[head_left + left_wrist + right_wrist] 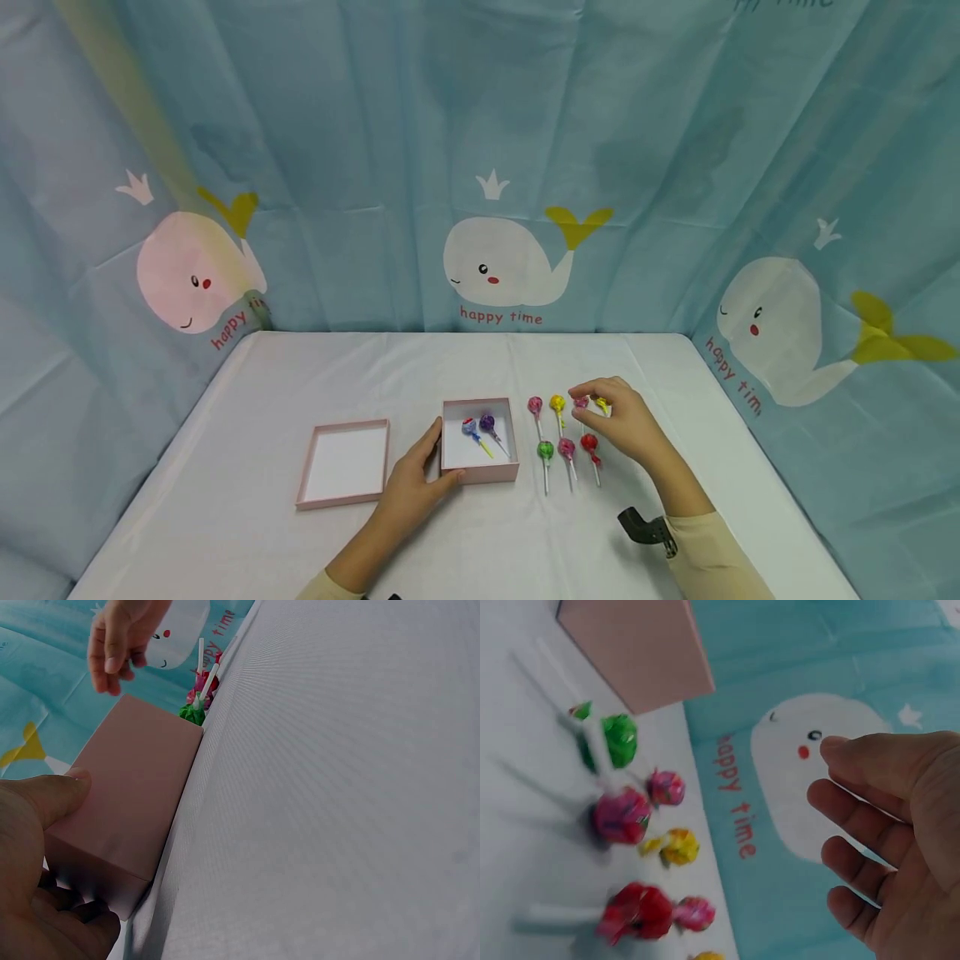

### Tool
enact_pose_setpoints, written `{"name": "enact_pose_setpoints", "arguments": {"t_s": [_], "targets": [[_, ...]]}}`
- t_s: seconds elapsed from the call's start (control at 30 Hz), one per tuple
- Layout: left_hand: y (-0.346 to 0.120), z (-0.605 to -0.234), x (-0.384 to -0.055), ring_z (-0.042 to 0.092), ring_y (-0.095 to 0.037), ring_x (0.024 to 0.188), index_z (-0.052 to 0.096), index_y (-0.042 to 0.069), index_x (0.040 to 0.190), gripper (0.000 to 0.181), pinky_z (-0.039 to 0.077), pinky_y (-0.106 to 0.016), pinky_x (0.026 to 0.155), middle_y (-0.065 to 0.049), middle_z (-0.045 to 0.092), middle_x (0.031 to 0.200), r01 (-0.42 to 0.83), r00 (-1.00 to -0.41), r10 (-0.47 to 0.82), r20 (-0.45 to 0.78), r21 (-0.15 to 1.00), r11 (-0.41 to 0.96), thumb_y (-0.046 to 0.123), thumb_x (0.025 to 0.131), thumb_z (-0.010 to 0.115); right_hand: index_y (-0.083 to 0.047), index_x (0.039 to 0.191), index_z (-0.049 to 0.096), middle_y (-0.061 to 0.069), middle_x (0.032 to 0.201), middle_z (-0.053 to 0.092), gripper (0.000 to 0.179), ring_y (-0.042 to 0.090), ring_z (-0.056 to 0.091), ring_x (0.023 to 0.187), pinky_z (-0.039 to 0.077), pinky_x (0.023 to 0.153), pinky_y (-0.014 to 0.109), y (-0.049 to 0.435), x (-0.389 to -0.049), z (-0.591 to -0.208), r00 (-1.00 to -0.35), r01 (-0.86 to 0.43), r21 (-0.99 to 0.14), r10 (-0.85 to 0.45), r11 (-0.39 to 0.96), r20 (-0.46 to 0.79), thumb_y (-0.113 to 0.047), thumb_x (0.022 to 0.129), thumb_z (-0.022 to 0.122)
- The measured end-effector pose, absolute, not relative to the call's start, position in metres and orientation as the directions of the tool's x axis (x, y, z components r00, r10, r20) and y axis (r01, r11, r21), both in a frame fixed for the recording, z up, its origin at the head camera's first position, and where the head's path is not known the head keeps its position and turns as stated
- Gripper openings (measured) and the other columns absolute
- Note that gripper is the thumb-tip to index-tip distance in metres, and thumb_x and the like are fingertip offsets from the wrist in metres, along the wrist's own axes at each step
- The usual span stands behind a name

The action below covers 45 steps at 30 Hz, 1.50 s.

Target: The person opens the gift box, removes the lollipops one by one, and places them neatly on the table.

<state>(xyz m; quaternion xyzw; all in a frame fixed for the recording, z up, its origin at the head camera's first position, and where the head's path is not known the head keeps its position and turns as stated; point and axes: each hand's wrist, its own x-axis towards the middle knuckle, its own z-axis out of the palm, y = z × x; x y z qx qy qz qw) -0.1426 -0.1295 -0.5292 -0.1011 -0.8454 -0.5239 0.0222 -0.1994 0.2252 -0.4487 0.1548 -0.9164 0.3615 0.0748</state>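
My left hand (414, 485) holds a pink box (480, 473) by its near left corner, thumb on the front wall and fingers along the left side. Inside the box lie a blue lollipop (469, 427) and a purple lollipop (487, 423). Above the back row of lollipops, my right hand (621, 417) hovers with nothing in it; its fingers are bent loosely and apart in the right wrist view. Beneath it, partly covered, are a pink lollipop (581, 402) and a yellow lollipop (602, 403). A red lollipop (589, 443) lies in the front row.
The pink-edged box lid (348, 463) lies inside-up left of the box. Right of the box are a green lollipop (545, 451), another yellow lollipop (557, 403) and more pink ones. A white cloth (570, 542) covers the table; a whale-print curtain (360, 275) hangs behind.
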Motion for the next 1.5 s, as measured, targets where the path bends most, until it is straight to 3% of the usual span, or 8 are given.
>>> {"name": "enact_pose_setpoints", "arguments": {"t_s": [0.17, 0.67, 1.1, 1.5], "targets": [[-0.13, -0.528, -0.141, 0.031, -0.027, 0.152, 0.031, 0.011, 0.162, 0.097, 0.033, -0.04, 0.121, -0.008, 0.032, 0.166, 0.184, -0.98, 0.151, 0.132, 0.889, 0.42, 0.03, 0.084, 0.086, -0.028, 0.115, 0.075, -0.009, 0.118, 0.07, 0.024, 0.018, 0.059, 0.114, 0.056, 0.098, 0.05, 0.204, -0.206, -0.431, -0.918, -0.396, -0.613, -0.308, 0.684, 0.249, -0.024, 0.091, 0.08], [-0.131, -0.529, -0.142, 0.031, -0.029, 0.152, 0.029, 0.013, 0.163, 0.099, 0.034, -0.043, 0.121, -0.008, 0.031, 0.166, 0.183, -0.979, 0.164, 0.122, 0.88, 0.438, 0.04, 0.085, 0.083, -0.025, 0.121, 0.075, -0.011, 0.121, 0.071, 0.031, 0.015, 0.056, 0.121, 0.051, 0.106, 0.046, 0.136, -0.231, -0.409, -0.826, -0.544, -0.523, -0.528, 0.656, 0.198, -0.024, 0.09, 0.081], [-0.134, -0.528, -0.141, 0.031, -0.03, 0.152, 0.029, 0.011, 0.162, 0.099, 0.032, -0.045, 0.122, -0.009, 0.03, 0.166, 0.206, -0.973, 0.183, 0.141, 0.885, 0.416, 0.045, 0.085, 0.082, -0.023, 0.118, 0.077, -0.012, 0.116, 0.073, 0.028, 0.014, 0.057, 0.116, 0.052, 0.101, 0.041, 0.093, -0.243, -0.432, -0.801, -0.561, -0.493, -0.587, 0.665, 0.12, -0.025, 0.09, 0.08], [-0.135, -0.53, -0.141, 0.029, -0.025, 0.153, 0.028, 0.014, 0.163, 0.1, 0.031, -0.042, 0.123, -0.004, 0.028, 0.167, 0.193, -0.974, 0.189, 0.122, 0.883, 0.429, 0.045, 0.085, 0.082, -0.021, 0.115, 0.079, -0.01, 0.113, 0.076, 0.028, 0.013, 0.06, 0.11, 0.053, 0.098, 0.039, 0.079, -0.242, -0.462, -0.759, -0.632, -0.353, -0.642, 0.69, 0.105, -0.028, 0.089, 0.081]]}}
